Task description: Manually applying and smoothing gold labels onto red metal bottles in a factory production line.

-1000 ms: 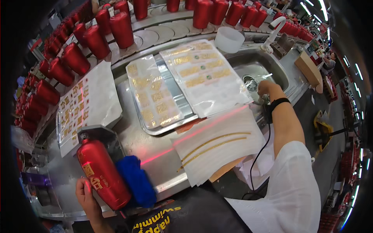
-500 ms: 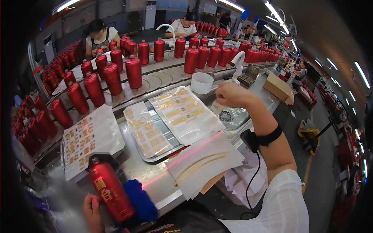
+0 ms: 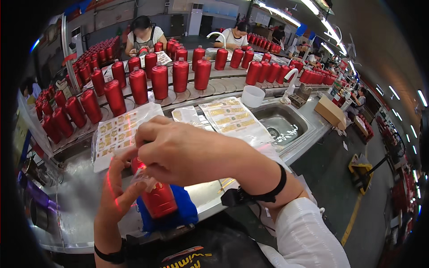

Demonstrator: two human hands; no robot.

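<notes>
Conveyor track [image 3: 232, 85] curves past the steel surface [image 3: 80, 196], carrying rows of red bottles [image 3: 159, 80]; the sink basin [image 3: 279, 125] beside it holds only water. Since a second ago, the right hand [image 3: 187, 154] has left the sink and come across to the red bottle [image 3: 158, 198], pinching a small clear label at its neck. Left hand [image 3: 118, 187] now cups that bottle against the blue cloth pad [image 3: 178, 212], fingers spread along its side.
</notes>
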